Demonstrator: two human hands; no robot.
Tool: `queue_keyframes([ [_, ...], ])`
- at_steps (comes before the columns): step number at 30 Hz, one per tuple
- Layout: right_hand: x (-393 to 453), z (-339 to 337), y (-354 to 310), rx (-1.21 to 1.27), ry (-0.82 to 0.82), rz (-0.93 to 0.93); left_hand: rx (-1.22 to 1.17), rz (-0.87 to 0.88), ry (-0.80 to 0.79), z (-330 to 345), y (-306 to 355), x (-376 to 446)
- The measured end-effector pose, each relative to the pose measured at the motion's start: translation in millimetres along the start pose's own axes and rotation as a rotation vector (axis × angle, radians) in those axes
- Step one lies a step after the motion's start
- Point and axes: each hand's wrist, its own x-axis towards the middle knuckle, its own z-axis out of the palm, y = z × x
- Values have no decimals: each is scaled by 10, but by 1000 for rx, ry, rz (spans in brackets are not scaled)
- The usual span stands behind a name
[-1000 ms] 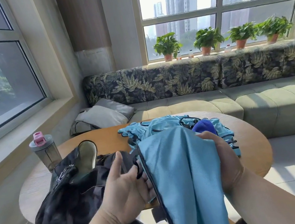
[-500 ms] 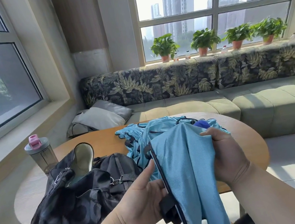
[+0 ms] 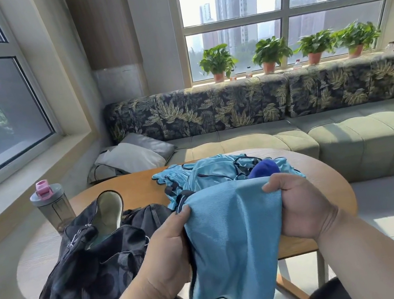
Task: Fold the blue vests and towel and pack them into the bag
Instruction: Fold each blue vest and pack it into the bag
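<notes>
**Light blue vest held up between both hands, above near edge of counter**

Left hand (image 3: 167, 252) grips the left edge of a light blue vest (image 3: 234, 237), thumb on top of the cloth, fingers behind it. Right hand (image 3: 302, 206) clamps the right edge, fingers curled over bunched fabric. Hands are apart, the vest stretched between them at the top; its lower part hangs loose below them, dark trim visible along the hem.

Just beyond the hands, on the counter (image 3: 142, 189), lies a heap of further blue vests (image 3: 205, 176), crumpled, unfolded. A dark blue cloth (image 3: 264, 168) sits in the heap, just past the right hand's knuckles; cannot tell whether it is the towel.

Left of the left hand: black bag (image 3: 93, 266), slumped on the counter, mouth open, pale lining showing. Further left, beyond the bag: grey bottle (image 3: 53, 208) with pink cap, upright.
</notes>
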Motion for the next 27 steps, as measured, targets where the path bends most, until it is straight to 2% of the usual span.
queue_keyframes([
  [4,28,-53,-9,-84,6,48,-4,25,80,-26,7,21],
  [8,8,-86,-47,-129,-24,12,-3,87,188,-25,45,39],
  [11,30,-145,-40,-136,-12,24,42,91,204,-9,67,23],
  [15,74,-248,-42,-147,84,71,49,87,233,32,83,-6],
  [18,69,-225,-48,-148,56,25,13,73,274,67,87,-26],
  [22,95,-181,-11,-180,42,-25,-148,110,299,86,138,-15],
  [24,115,-197,26,-311,8,39,-195,135,286,79,208,-1],
  [27,145,-258,50,-699,89,129,-130,180,224,47,318,2],
])
